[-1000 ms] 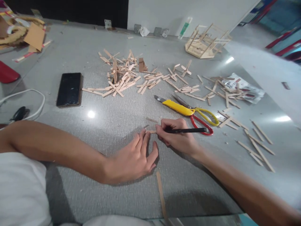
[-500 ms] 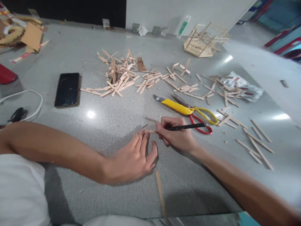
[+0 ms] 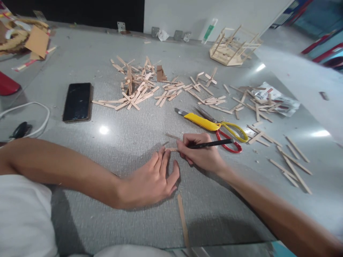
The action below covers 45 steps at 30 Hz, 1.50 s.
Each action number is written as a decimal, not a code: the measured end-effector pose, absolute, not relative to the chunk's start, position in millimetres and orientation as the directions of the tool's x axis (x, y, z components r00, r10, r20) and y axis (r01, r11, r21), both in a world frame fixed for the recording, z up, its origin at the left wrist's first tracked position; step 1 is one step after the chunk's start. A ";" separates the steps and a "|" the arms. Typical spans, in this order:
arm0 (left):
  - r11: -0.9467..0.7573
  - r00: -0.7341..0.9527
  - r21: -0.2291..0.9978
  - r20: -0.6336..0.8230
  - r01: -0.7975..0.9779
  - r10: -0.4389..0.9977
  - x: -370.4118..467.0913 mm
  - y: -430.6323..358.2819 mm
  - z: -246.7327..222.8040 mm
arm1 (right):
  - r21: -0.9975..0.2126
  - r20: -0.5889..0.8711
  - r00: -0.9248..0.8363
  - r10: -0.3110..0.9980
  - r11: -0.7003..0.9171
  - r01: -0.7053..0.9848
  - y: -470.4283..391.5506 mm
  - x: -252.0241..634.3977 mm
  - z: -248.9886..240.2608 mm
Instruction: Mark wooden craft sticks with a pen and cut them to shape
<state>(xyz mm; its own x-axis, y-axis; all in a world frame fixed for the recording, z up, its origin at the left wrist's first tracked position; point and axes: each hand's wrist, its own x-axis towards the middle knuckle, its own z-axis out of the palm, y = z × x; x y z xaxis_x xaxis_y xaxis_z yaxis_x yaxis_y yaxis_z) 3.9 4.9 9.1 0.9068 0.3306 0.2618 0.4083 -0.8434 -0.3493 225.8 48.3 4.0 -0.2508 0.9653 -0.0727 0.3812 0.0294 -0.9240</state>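
Note:
My right hand (image 3: 200, 151) is closed around a black pen (image 3: 210, 144), whose tip is hidden behind the fingers. Under that hand's thumb side lies a small wooden stick (image 3: 173, 150), flat on the table. The fingertips of my left hand (image 3: 152, 178) press on the stick's left end, with the thumb held apart and nothing gripped between thumb and fingers. Just beyond both hands rest two thin slivers, one of them a greyish strip (image 3: 172, 136). A longer flat wooden strip (image 3: 182, 219) lies below my left hand, towards the table's near edge.
A yellow utility knife (image 3: 200, 121) and scissors (image 3: 234, 131) with yellow and red handles lie beyond my right hand. Loose wooden sticks (image 3: 139, 92) are heaped further back. A phone (image 3: 77, 101) lies left, and a stick-built frame (image 3: 232, 50) stands at the back right.
The pen's rear end has shifted slightly left, and my right hand has barely moved. My left hand and the stick stay in place.

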 end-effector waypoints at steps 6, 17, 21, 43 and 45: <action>-0.849 0.911 -0.347 0.255 0.398 0.323 4.0 4.8 7.6 | -0.944 -0.126 -0.193 0.973 -0.058 0.324 48.4 224.3 3.3; -0.849 0.910 -0.342 0.249 0.403 0.332 5.2 4.3 7.0 | -0.942 -0.132 -0.205 0.970 -0.058 0.331 48.5 224.4 -0.7; -0.852 0.908 -0.332 0.251 0.406 0.335 5.4 4.2 7.7 | -0.924 -0.077 -0.229 0.970 0.017 0.382 47.1 223.9 1.6; -0.842 0.914 -0.370 0.259 0.393 0.313 5.5 5.6 6.7 | -0.939 -0.100 -0.203 0.974 -0.024 0.344 47.4 220.6 -1.3; -0.842 0.914 -0.371 0.262 0.393 0.311 5.4 5.5 6.7 | -0.942 -0.113 -0.195 0.974 -0.042 0.334 47.6 220.4 -1.7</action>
<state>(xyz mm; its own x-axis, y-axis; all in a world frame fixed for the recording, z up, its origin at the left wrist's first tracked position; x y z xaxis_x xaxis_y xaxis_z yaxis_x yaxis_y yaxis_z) 5.4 5.5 6.7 0.9137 0.3111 0.2615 0.3926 -0.8416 -0.3708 220.4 47.6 -1.7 -0.1950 0.9743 -0.1129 0.3336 -0.0424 -0.9418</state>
